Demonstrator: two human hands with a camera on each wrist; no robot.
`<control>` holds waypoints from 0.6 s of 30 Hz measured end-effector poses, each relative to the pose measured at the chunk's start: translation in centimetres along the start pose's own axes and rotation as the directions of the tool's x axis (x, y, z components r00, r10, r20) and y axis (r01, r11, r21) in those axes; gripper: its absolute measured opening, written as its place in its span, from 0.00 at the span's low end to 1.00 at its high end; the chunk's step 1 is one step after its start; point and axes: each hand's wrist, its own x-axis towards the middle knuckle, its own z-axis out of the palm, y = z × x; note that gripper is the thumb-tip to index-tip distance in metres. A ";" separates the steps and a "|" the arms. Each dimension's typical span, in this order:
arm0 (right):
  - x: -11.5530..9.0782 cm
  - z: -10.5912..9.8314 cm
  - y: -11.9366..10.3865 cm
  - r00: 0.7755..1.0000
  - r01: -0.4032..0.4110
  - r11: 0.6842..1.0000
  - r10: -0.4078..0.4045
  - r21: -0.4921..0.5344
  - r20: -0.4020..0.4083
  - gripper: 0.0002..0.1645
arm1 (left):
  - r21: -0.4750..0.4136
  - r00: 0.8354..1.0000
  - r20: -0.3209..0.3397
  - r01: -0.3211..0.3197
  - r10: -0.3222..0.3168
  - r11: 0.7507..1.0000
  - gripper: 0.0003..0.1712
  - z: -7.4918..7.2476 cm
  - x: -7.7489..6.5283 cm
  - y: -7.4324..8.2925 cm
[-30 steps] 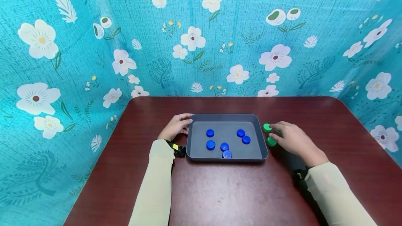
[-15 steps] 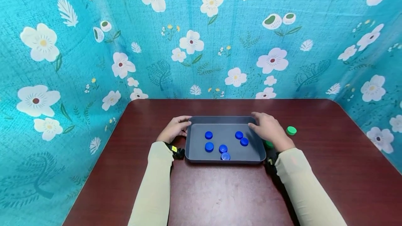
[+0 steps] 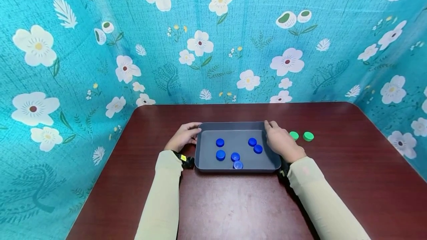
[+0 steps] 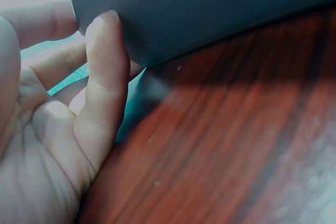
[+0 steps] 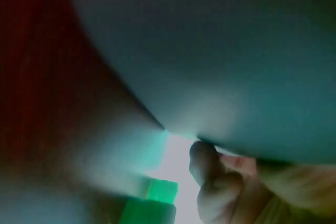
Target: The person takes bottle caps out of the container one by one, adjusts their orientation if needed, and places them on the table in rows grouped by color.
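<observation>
A dark grey rectangular tray [image 3: 207, 132] lies on the table, with several blue bottle caps [image 3: 220, 155] scattered inside it. At its far left corner my left hand [image 3: 181, 137] holds on; in the left wrist view the thumb [image 4: 106, 51] presses the tray's side wall while the other fingers reach around the corner. My right hand [image 3: 281, 142] grips the far right corner from outside, its fingertips bent over the rim. Most of those fingers sit behind the wall in the right wrist view. Just beyond this hand are two green bottle caps, one nearer [image 3: 294, 135] and one farther right [image 3: 308, 136].
The dark red-brown wooden table [image 3: 233, 203] extends around the tray on all sides. A turquoise curtain with white flowers [image 3: 247, 29] hangs right behind the table's back edge and along both sides.
My right hand has left the green caps, moved left to the tray, and its fingers have closed on the far right corner. The left hand stays at its corner; the blue caps lie as before.
</observation>
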 end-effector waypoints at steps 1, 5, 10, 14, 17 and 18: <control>-0.2 0.1 0.2 1.000 0.002 1.000 -0.002 -0.007 0.004 0.34 | -0.001 1.000 0.000 0.006 -0.006 1.000 0.21 0.2 -0.1 -0.1; -0.7 0.3 0.8 1.000 -0.003 1.000 0.003 -0.009 0.009 0.35 | 0.005 1.000 0.005 0.006 -0.006 1.000 0.22 0.9 -0.1 -0.1; -0.3 0.2 1.1 1.000 -0.010 1.000 0.010 -0.021 -0.005 0.38 | 0.004 1.000 0.000 0.001 -0.001 1.000 0.20 0.8 0.5 0.2; 0.4 0.5 0.8 1.000 -0.005 1.000 0.005 -0.017 0.021 0.38 | 0.012 0.999 -0.027 0.032 -0.032 0.999 0.21 0.2 0.5 0.4; 0.5 0.8 1.0 1.000 0.003 1.000 -0.003 0.006 0.030 0.37 | 0.045 0.997 -0.053 0.055 -0.053 0.997 0.22 0.4 0.2 0.8; 0.3 0.8 1.1 1.000 0.003 1.000 -0.003 0.012 0.029 0.37 | 0.066 0.997 -0.057 0.061 -0.057 0.996 0.22 0.6 0.1 0.9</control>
